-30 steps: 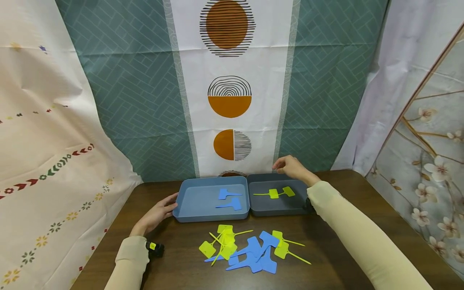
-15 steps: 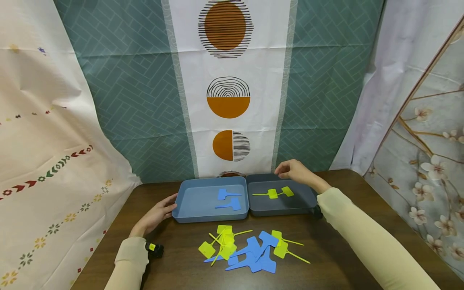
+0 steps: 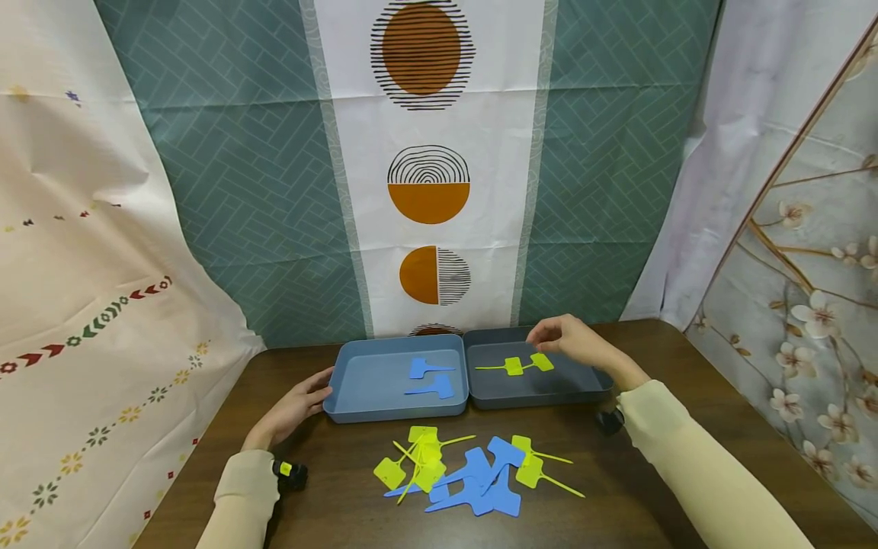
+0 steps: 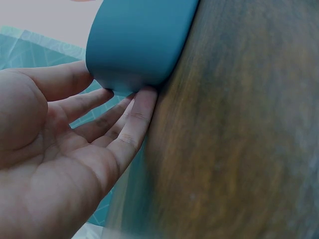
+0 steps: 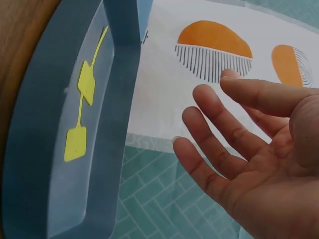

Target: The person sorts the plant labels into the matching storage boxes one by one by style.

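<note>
My left hand [image 3: 293, 409] touches the left end of the light blue tray [image 3: 350, 418]; in the left wrist view, its fingertips [image 4: 143, 102] press against the tray's end wall. My right hand [image 3: 572, 341] is over the dark grey tray [image 3: 549, 399], with nothing between its loosely bent fingers in the right wrist view. Two yellow T-shaped plant labels [image 3: 514, 366] lie in the dark tray, end to end. Two blue T-shaped plant labels [image 3: 442, 386] lie at the right side of the light blue tray.
In front of the trays, on the brown wooden table [image 3: 343, 503], lies a mixed heap of several yellow labels [image 3: 430, 457] and several blue labels [image 3: 506, 499], some overlapping. The trays stand side by side, close to a patterned cloth [image 3: 439, 274] hanging behind.
My right hand has drawn back toward me and a little to the right over the dark tray. The left hand stays at the light blue tray; labels and trays keep their places.
</note>
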A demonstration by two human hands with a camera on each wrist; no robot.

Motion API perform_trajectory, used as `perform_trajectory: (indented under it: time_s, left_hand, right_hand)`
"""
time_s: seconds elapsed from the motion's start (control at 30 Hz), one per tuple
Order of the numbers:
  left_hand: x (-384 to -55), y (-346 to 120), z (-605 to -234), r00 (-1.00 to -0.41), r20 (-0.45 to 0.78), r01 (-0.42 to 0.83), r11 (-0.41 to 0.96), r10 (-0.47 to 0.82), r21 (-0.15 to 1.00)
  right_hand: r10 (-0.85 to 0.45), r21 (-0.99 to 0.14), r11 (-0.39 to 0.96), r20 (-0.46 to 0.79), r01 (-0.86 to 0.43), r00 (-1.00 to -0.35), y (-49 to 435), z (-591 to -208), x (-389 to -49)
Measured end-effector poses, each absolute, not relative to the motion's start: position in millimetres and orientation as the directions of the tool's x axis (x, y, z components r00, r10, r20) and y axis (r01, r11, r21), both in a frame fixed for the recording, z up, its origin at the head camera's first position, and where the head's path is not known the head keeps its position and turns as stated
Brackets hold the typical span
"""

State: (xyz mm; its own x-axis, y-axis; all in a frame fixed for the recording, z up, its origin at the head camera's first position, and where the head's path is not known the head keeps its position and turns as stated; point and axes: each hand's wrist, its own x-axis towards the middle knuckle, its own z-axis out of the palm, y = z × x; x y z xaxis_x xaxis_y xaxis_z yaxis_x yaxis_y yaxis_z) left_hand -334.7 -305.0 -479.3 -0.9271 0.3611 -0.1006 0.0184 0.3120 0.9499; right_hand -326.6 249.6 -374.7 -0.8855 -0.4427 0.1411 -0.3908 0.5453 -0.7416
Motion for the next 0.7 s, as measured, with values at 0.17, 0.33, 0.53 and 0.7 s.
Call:
perform_trajectory:
  time_s: [0.17, 0.33, 0.53, 0.7]
  left_hand:
    - [-334, -305, -479, -0.925, -0.101, 0.020, 0.314, 0.366, 0.949]
    - [-333, -305, -479, -0.926, -0.098, 0.022, 0.310, 0.364, 0.950]
    - [-332, -305, -479, -0.925, -0.098, 0.022, 0.307, 0.367, 0.951]
    - [-333, -305, -479, -0.925, -0.103, 0.018, 0.312, 0.365, 0.950]
  right_hand:
    - [-0.443, -0.748, 0.537, 0.144, -0.390, -0.885, 250, -376, -315]
    - [-0.458, -0.761, 0.516, 0.144, -0.394, -0.877, 247, -382, -309]
    - [-0.480, -0.766, 0.502, 0.140, -0.402, -0.866, 245, -391, -305]
    - [-0.534, -0.757, 0.491, 0.129, -0.430, -0.836, 242, -393, -298]
